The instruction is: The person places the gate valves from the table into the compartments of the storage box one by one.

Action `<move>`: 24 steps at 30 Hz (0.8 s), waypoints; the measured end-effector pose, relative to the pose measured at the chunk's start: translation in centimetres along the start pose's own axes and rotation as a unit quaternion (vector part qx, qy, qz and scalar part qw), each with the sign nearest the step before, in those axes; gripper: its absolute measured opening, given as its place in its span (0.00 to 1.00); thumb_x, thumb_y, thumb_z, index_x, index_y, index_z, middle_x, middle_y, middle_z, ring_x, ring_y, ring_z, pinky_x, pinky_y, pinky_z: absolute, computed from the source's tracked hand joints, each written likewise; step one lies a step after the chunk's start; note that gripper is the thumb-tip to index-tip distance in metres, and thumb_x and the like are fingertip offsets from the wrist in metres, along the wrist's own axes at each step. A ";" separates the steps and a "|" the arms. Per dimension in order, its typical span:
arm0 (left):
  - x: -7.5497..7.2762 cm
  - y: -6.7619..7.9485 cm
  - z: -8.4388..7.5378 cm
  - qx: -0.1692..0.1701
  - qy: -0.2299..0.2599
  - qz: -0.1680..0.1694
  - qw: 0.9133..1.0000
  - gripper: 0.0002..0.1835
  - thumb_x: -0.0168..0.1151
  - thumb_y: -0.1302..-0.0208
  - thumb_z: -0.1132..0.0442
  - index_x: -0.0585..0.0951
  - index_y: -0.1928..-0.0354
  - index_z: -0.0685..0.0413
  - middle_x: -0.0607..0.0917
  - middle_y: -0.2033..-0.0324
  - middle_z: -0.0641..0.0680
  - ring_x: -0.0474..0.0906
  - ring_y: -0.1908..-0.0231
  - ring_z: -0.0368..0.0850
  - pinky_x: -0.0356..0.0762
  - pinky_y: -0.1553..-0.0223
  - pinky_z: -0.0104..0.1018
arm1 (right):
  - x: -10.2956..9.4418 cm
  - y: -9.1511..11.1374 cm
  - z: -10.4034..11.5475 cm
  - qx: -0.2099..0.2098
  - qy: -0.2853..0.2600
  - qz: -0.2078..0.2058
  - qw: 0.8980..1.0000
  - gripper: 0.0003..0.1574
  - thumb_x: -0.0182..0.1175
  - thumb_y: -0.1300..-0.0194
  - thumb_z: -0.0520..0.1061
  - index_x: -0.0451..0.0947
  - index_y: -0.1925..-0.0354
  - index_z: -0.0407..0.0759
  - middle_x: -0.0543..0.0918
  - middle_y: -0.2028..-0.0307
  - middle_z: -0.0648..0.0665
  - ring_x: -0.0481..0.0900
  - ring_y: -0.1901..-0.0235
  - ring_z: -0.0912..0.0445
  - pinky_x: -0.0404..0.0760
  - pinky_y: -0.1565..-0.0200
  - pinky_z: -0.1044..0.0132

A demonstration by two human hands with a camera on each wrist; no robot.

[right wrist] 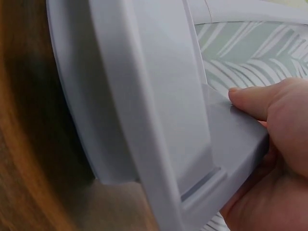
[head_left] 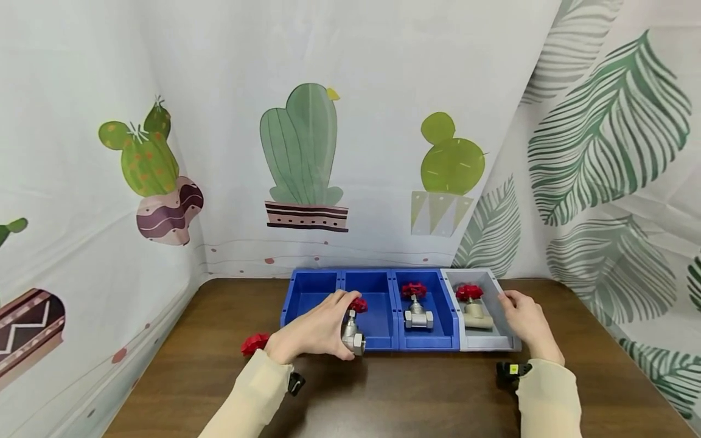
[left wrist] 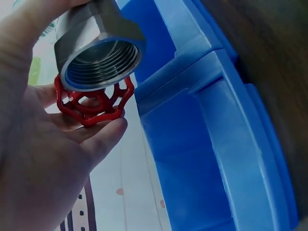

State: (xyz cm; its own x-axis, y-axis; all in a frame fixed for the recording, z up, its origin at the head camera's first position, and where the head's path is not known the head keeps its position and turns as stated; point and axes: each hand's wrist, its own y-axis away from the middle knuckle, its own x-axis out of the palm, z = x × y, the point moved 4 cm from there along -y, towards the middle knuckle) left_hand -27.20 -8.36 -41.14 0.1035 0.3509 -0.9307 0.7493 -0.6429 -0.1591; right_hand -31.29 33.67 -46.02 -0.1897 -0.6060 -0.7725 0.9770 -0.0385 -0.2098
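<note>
My left hand (head_left: 316,328) grips a steel gate valve (head_left: 352,333) with a red handwheel, over the front of the second blue bin (head_left: 379,340). In the left wrist view the valve's threaded end (left wrist: 103,62) faces the camera, and the fingers lie around the red handwheel (left wrist: 91,115). My right hand (head_left: 524,321) holds the right side wall of the grey bin (head_left: 493,344), thumb (right wrist: 252,100) at the wall's rim. Inside that bin lies a tan-bodied valve (head_left: 477,317) with a red handwheel. A similar steel valve (head_left: 418,317) stands in the third blue bin (head_left: 429,345).
The leftmost blue bin (head_left: 317,281) joins the row, partly hidden by my left hand. Another red handwheel (head_left: 254,344) shows on the wooden table (head_left: 219,316), left of my left wrist. A printed cloth (head_left: 378,152) hangs right behind the bins.
</note>
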 end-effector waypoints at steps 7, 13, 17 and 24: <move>0.4 -2.1 0.7 -0.032 -0.004 0.020 0.999 0.62 0.82 0.64 0.45 0.57 0.27 0.51 0.70 0.41 0.52 0.68 0.43 0.44 0.72 0.43 0.41 | -0.1 -0.1 0.0 -0.002 -0.002 -0.007 1.000 0.28 0.44 0.22 0.47 0.70 0.44 0.22 0.79 0.54 0.24 0.79 0.57 0.33 0.76 0.59 0.41; 0.9 -3.5 1.0 -0.042 -0.009 0.033 0.999 0.62 0.82 0.64 0.45 0.57 0.27 0.52 0.69 0.41 0.54 0.69 0.44 0.46 0.73 0.43 0.41 | 0.1 -0.1 -0.2 -0.002 0.000 -0.014 1.000 0.28 0.44 0.22 0.48 0.70 0.44 0.22 0.80 0.54 0.25 0.79 0.57 0.33 0.75 0.58 0.40; 1.3 -4.0 1.0 -0.051 -0.016 0.043 0.998 0.62 0.82 0.63 0.45 0.56 0.26 0.53 0.70 0.40 0.54 0.69 0.44 0.46 0.71 0.42 0.42 | 0.3 0.0 -0.1 0.002 -0.004 -0.008 1.000 0.28 0.44 0.22 0.47 0.70 0.44 0.22 0.79 0.53 0.24 0.79 0.56 0.33 0.75 0.57 0.40; 2.1 -5.3 1.1 -0.063 -0.023 0.052 0.996 0.62 0.82 0.63 0.46 0.57 0.27 0.53 0.69 0.38 0.57 0.67 0.38 0.52 0.71 0.41 0.46 | 0.3 0.2 0.0 0.013 -0.006 -0.004 1.000 0.29 0.44 0.22 0.48 0.68 0.43 0.21 0.76 0.49 0.22 0.76 0.52 0.29 0.74 0.55 0.38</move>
State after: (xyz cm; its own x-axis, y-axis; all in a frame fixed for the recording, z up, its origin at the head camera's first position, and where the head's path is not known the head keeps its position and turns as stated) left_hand -31.70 -4.95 -42.58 0.1566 0.2527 -0.9548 0.8126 -0.5825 -0.0209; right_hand -31.19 33.44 -46.29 -0.1970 -0.6156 -0.7630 0.9775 -0.0637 -0.2011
